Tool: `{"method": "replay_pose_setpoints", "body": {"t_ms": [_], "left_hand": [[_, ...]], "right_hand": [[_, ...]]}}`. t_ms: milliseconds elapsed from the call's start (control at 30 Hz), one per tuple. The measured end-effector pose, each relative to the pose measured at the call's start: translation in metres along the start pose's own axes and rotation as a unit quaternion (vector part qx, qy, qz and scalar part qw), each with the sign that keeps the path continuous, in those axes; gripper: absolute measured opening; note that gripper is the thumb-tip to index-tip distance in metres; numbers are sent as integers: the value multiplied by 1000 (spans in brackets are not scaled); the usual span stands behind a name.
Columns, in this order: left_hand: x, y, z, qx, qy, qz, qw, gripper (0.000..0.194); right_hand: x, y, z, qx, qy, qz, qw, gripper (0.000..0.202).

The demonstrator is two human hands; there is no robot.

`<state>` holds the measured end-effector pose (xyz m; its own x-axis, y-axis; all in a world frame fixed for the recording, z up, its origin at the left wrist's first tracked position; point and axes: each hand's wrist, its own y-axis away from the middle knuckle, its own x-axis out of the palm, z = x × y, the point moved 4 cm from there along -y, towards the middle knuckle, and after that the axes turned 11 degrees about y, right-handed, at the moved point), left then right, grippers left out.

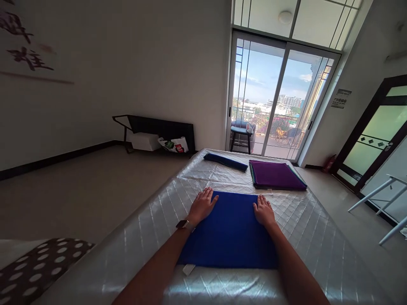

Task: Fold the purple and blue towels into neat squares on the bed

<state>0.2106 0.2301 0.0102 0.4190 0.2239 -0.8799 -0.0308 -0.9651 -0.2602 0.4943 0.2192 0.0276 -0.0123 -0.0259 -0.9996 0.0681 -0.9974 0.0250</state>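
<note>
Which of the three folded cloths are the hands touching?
The bright blue one, nearest the person: the left hand and right hand rest at its far corners. The dark blue strip and purple cloth lie farther off, untouched.

the flat, rectangular fabric piece (233, 231) is plain, vivid blue. at twelve o'clock from it, the long, narrow cloth strip (225, 162) is dark navy; between one and two, the folded, rectangular cloth (276, 174) is deep purple with a green-teal left edge. the broad, shiny quilted cover (305, 228) is silvery grey, crossed by paler diamond lines. toward nine, the soft, rounded fabric (47, 262) is brown with white polka dots.
</note>
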Motion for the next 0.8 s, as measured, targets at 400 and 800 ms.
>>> {"method": "replay_pose_setpoints", "body": {"t_ms": [400, 800], "left_hand": [[70, -11, -107, 183, 24, 74, 980, 36], [1, 22, 30, -67, -11, 63, 996, 84]], "right_hand": [[6, -2, -1, -21, 16, -20, 999, 60], [5, -3, -1, 2, 9, -6, 1000, 62]]}}
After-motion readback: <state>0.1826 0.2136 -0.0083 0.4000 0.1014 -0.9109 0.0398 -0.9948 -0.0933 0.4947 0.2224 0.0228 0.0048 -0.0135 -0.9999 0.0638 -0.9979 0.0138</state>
